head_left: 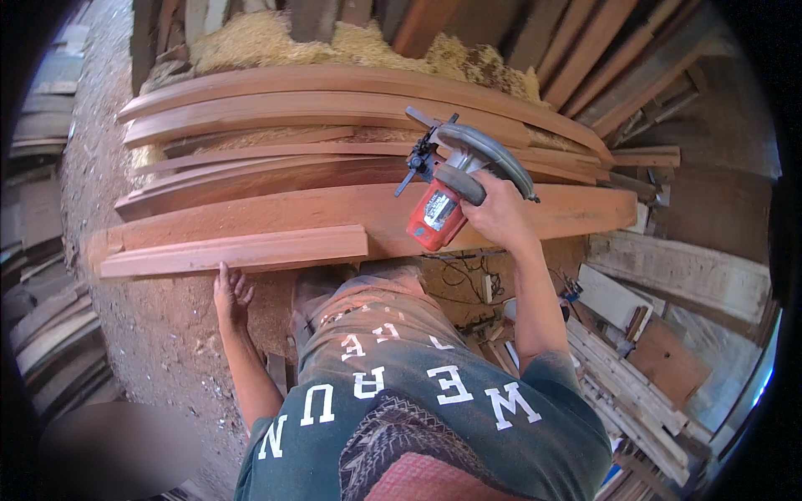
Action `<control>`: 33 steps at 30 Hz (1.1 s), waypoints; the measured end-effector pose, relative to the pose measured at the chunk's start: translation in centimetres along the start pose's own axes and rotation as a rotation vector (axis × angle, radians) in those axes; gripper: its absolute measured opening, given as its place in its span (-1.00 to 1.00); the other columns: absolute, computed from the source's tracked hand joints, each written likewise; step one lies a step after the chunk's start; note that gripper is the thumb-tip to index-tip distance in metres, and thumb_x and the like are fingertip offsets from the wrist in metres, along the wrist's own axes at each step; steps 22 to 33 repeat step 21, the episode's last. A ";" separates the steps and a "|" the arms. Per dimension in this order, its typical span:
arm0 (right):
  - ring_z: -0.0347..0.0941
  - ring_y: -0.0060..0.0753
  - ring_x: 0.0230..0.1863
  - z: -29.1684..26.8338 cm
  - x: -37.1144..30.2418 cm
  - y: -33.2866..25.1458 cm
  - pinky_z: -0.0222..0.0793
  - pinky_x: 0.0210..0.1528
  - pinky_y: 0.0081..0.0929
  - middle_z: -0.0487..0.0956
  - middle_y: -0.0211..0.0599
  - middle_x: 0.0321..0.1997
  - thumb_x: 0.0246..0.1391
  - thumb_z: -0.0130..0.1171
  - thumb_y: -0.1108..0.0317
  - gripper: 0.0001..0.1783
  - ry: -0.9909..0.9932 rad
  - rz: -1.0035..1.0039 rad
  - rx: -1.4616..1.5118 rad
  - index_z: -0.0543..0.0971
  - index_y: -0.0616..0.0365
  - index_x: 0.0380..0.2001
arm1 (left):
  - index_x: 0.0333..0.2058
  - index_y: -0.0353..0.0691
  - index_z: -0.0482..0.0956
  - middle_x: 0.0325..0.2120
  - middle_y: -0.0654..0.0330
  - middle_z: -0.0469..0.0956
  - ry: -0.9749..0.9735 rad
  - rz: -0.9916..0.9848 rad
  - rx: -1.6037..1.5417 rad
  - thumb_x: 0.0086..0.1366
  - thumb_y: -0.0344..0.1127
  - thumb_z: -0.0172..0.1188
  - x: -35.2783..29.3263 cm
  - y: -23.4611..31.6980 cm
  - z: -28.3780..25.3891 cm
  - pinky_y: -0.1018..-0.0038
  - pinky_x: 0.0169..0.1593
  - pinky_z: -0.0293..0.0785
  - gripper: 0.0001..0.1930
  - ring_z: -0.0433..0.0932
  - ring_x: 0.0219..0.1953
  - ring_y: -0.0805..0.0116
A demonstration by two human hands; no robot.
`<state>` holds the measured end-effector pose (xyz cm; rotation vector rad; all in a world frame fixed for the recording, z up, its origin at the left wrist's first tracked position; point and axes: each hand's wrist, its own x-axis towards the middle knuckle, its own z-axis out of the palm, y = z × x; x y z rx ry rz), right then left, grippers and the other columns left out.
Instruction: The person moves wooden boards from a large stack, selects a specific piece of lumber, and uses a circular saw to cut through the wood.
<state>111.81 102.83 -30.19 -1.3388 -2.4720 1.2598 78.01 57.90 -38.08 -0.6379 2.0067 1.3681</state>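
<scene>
My right hand (499,210) is wrapped round the handle of a circular saw (435,214) with a red motor housing and a grey blade guard. The saw is held over the long boards, its blade hidden by the guard. A short reddish beam (251,251) lies along the near side of a long, wide board (535,213). Beside the beam's near edge is my left hand (233,294), fingers apart and a fingertip against the wood. It grips nothing.
Several long planks (334,107) lie side by side beyond the wide board, with pale shavings (276,42) behind them. Timber (597,42) leans at the far right. Black cables (468,280) and stacked wood strips (622,392) lie to the near right. Dusty ground (159,359) stretches along the left.
</scene>
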 end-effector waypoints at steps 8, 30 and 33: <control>0.61 0.17 -0.17 -2.5 -4.3 8.5 0.49 -0.09 -0.13 0.66 0.09 -0.26 -0.05 0.33 0.37 -0.66 0.030 0.037 0.032 0.63 0.18 -0.15 | 0.36 -0.18 0.23 0.34 0.00 0.33 -0.025 0.048 -0.006 0.34 0.30 0.20 2.7 -0.6 1.7 0.05 0.32 0.26 -0.15 0.31 0.38 0.07; 0.63 0.08 -0.08 -8.1 0.9 26.3 0.50 -0.08 -0.06 0.66 0.04 -0.19 -0.08 0.35 0.37 -0.65 -0.214 -0.219 -0.055 0.65 0.08 -0.13 | 0.51 0.17 0.00 0.48 -0.08 0.05 0.057 0.120 -0.195 0.30 0.37 0.19 -7.1 -11.1 14.8 -0.08 0.39 0.15 -0.05 0.13 0.49 0.02; 0.63 0.08 -0.08 -8.1 0.9 26.3 0.50 -0.08 -0.06 0.66 0.04 -0.19 -0.08 0.35 0.37 -0.65 -0.214 -0.219 -0.055 0.65 0.08 -0.13 | 0.51 0.17 0.00 0.48 -0.08 0.05 0.057 0.120 -0.195 0.30 0.37 0.19 -7.1 -11.1 14.8 -0.08 0.39 0.15 -0.05 0.13 0.49 0.02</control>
